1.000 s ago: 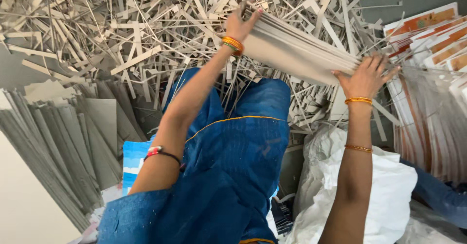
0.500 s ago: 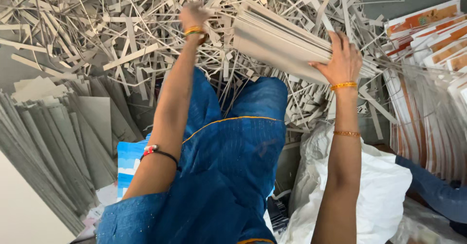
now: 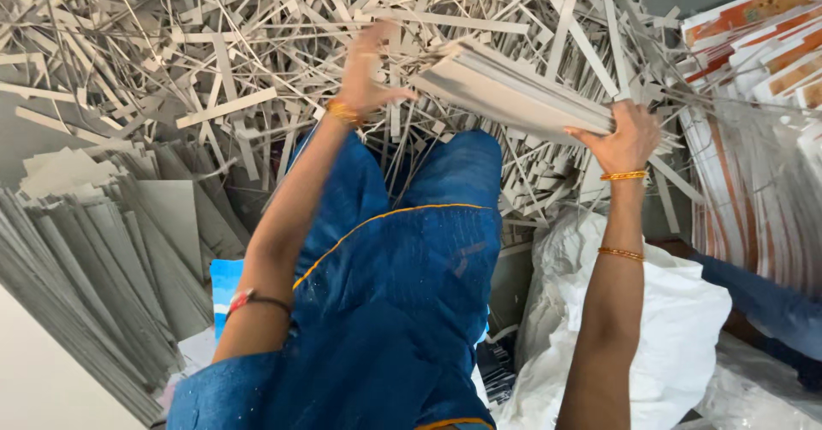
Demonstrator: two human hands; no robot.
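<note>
Both arms outstretched; left grip (image 3: 366, 68) half-curled, right grip (image 3: 628, 139) clenched.

Card stack (image 3: 514, 92) above strip heap (image 3: 214, 62)

One head-worn camera looks steeply down, close over the blue-clad lap (image 3: 402, 310) and floor scraps (image 3: 214, 53).

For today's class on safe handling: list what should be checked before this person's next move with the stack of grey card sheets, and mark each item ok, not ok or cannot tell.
1. Right hand grips the near end of the stack of grey card sheets: ok.
2. Left hand steadies the far end: cannot tell, contact is blurred.
3. Sheets squared, none slipping out: ok.
4. Floor ahead free of offcut strips: not ok, strips cover it.
5. White sack clear of the right arm: not ok, it lies right beside it.
</note>
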